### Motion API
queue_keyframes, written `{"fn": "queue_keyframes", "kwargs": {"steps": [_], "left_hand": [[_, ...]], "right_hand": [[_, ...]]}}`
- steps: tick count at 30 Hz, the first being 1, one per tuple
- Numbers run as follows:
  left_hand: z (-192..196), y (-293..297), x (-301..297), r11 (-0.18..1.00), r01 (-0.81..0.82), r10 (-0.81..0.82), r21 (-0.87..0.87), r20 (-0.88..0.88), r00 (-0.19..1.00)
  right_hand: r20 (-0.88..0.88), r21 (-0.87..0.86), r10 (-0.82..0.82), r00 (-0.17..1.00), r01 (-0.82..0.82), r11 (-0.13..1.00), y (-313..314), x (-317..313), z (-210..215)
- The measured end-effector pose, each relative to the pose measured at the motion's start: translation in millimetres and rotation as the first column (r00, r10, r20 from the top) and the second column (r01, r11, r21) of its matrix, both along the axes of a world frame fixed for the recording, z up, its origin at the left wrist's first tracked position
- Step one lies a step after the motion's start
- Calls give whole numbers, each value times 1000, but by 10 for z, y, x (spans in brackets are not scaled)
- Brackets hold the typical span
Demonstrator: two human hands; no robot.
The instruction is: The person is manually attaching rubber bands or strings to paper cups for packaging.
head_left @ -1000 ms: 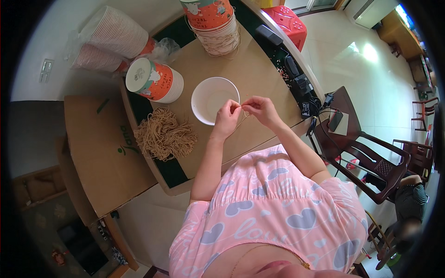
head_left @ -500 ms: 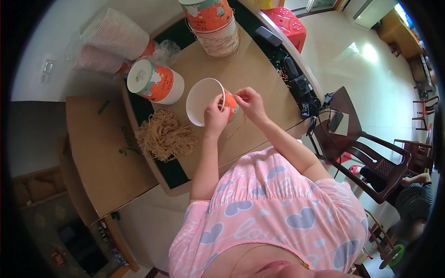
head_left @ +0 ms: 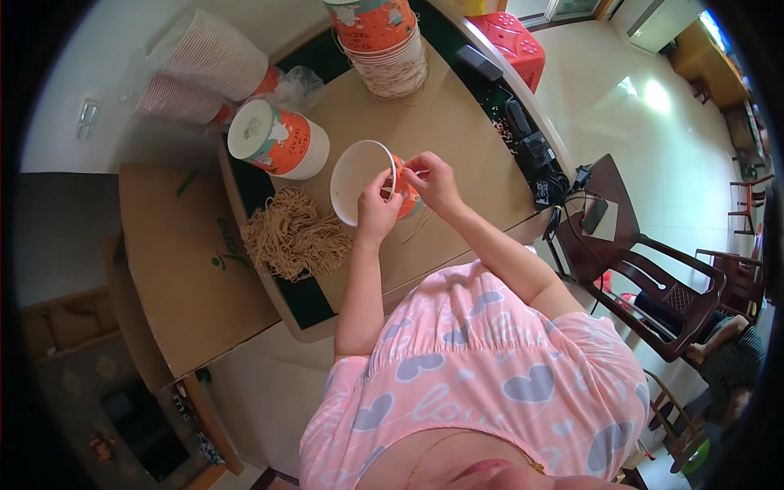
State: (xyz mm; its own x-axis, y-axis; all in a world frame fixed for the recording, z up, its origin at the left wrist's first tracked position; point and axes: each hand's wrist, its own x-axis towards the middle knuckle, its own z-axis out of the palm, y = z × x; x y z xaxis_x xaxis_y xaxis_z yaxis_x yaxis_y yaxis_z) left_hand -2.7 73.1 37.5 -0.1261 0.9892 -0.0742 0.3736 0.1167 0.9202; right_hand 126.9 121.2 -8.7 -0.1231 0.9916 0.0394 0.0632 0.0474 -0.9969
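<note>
A paper bucket (head_left: 349,184), white inside and orange outside, lies tipped with its mouth toward the left. My left hand (head_left: 377,214) is closed on its rim, with some fingertips inside the mouth. At the bucket's outer side, just under the rim, my right hand (head_left: 434,184) pinches a thin tan string; the fingertips partly hide it. A loose string end (head_left: 416,226) trails below the bucket on the cardboard. Left of my left hand lies a tangled heap of tan strings (head_left: 292,234). An upside-down stack of similar buckets (head_left: 286,145) stands just beyond the heap.
Another bucket stack (head_left: 382,51), with strings hanging round it, stands at the far side. Wrapped stacks (head_left: 211,61) lean by the wall. Black adapters and cables (head_left: 531,151) line the table's right edge. A large cardboard box (head_left: 188,261) is at left, a wooden chair (head_left: 653,269) at right.
My right hand has shifted slightly left, closer to the bucket's rim, and its fingers have curled in more. The left hand keeps its hold on the rim.
</note>
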Motion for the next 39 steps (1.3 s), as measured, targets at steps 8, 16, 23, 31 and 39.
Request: {"fn": "queue_keyframes", "kwargs": {"steps": [8, 16, 23, 31, 39], "left_hand": [[-45, 4, -9, 999, 33, -33, -20, 20, 999], [-38, 4, 31, 997, 70, -71, -21, -38, 997], [-327, 20, 21, 998, 41, -46, 37, 151, 988], [-427, -28, 236, 990, 38, 11, 135, -345, 939], [-679, 20, 275, 981, -182, 182, -71, -5, 983]], "right_hand": [[30, 36, 16, 999, -17, 999, 7, 28, 5], [112, 69, 37, 993, -45, 997, -2, 81, 15], [171, 99, 82, 982, -100, 990, -21, 182, -121], [106, -163, 215, 971, -197, 967, -99, 357, -421], [97, -200, 268, 958, -245, 949, -329, 401, -52]]}}
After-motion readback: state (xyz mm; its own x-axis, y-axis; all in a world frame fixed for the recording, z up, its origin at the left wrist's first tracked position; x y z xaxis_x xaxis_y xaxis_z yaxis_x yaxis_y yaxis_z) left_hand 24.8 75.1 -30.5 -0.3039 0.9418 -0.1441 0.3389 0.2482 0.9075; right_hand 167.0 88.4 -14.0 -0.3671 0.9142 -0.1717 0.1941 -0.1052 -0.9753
